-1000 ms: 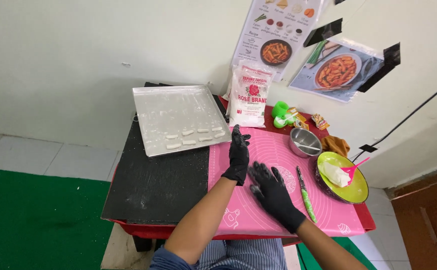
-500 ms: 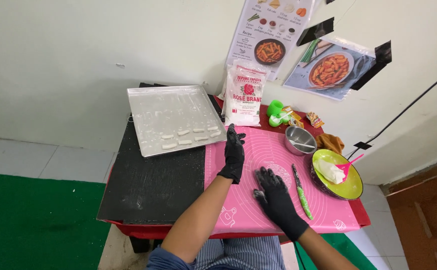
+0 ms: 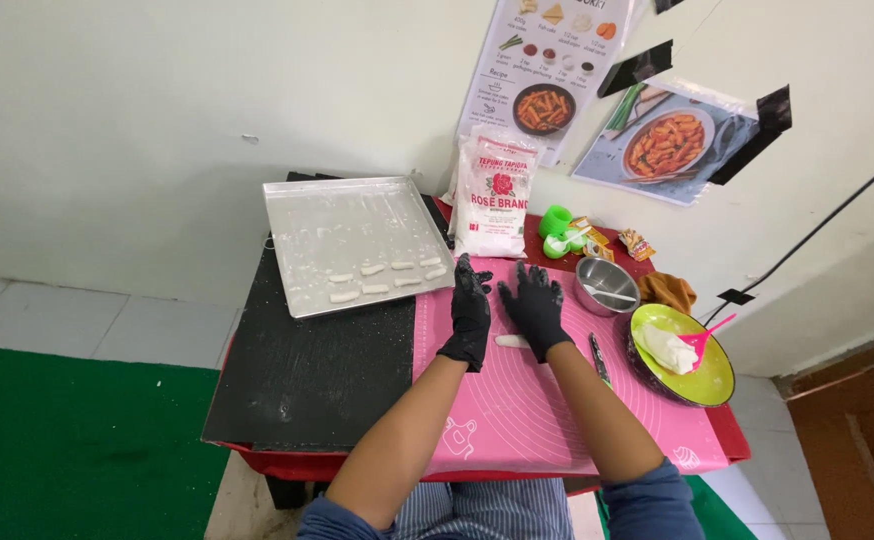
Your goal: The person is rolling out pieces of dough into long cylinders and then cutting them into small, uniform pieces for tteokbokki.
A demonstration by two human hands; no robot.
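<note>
Along the left edge of the low surface [image 3: 257, 452], a black textured mat [image 3: 317, 370] reaches almost to the red rim and lies mostly bare, with open room below the rectangular silver metal baking tray [image 3: 352, 240]. The tray sits at the back, tilted slightly, with a row of small white dough sticks [image 3: 387, 280] near its front edge. To its right, the pink silicone rolling mat [image 3: 547, 410] runs to the front rim, and its near half is free.

The left hand [image 3: 470, 312], in a black glove, rests flat on the pink mat with its fingers pressed together and pointing away. Just beside it, the right hand [image 3: 535, 308], also gloved in black, lies palm down with its fingers [image 3: 527, 283] spread. Between and partly under the two hands lies a short white roll of dough [image 3: 510, 342]; whether the right palm presses it is hard to tell. A knife with a dark handle [image 3: 598, 358] lies just right of the right forearm. Behind stand a white flour bag [image 3: 497, 195], a small steel bowl [image 3: 607, 285], and a lime-green round plate holding a white lump and a pink spatula [image 3: 684, 352] near the right edge.

Half a second ago the right hand lay lower on the mat, well apart from the left; it has come up beside it.
</note>
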